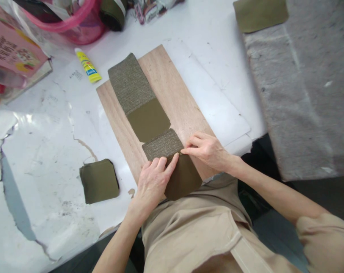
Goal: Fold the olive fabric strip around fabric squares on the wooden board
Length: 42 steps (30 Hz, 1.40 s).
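At the bench's (60,136) near edge, an olive fabric piece (186,176) overhangs the wooden board (186,98). The left hand (153,178), unclenched, presses its textured band's border; the right hand (207,151) touches that border's right end, whether pinching I cannot tell. Another fabric strip (140,96) crosses the board's far edge.

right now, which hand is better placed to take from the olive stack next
Likely the left hand: it is nearer the olive stack, left of the wooden board, though it's touching the nearest olive panel. The right hand is farther across.
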Available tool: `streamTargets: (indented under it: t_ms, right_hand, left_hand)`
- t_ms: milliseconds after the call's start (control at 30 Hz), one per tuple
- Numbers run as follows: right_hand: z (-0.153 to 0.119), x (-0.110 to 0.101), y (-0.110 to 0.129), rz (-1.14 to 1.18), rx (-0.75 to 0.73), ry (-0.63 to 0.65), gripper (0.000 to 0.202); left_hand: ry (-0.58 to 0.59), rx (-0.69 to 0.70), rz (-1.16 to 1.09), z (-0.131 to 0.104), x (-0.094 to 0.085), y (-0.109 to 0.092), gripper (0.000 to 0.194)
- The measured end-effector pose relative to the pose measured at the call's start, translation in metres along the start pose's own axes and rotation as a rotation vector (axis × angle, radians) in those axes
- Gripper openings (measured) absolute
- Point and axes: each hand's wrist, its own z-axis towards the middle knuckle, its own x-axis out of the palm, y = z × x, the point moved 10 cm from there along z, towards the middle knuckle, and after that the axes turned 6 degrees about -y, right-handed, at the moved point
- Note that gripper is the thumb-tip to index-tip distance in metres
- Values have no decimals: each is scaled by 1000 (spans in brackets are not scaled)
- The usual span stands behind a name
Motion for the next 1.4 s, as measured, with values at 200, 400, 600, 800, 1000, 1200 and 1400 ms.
streamTargets:
  t_ms: [200,400,600,800,1000,1200,1400]
  right_hand:
    - [-2,-2,-2,-16,16,0,25]
    - [-5,-5,-4,-36,38,-2,25]
    - [-9,-8,-12,17,125,-37,25]
    - [-6,-8,-10,19,156,-44,23]
    - [-3,-5,-6,-19,130,-28,20]
    - [-1,-5,-2,-76,79,-25,19]
    - [-4,-2,10,-193,-57,23,28]
  left_hand:
    - [68,-11,42,8,-3,-3,65]
    - [73,-30,67,14,-7,-5,69]
    - [30,-45,54,17,-11,-5,73]
    - [-83,-100,-2,3,-6,0,56]
    - [-317,-167,-70,-16,-7,3,38]
    - [-395,-183,-85,-17,-9,3,36]
    - [-383,-186,-102,-19,-7,2,35]
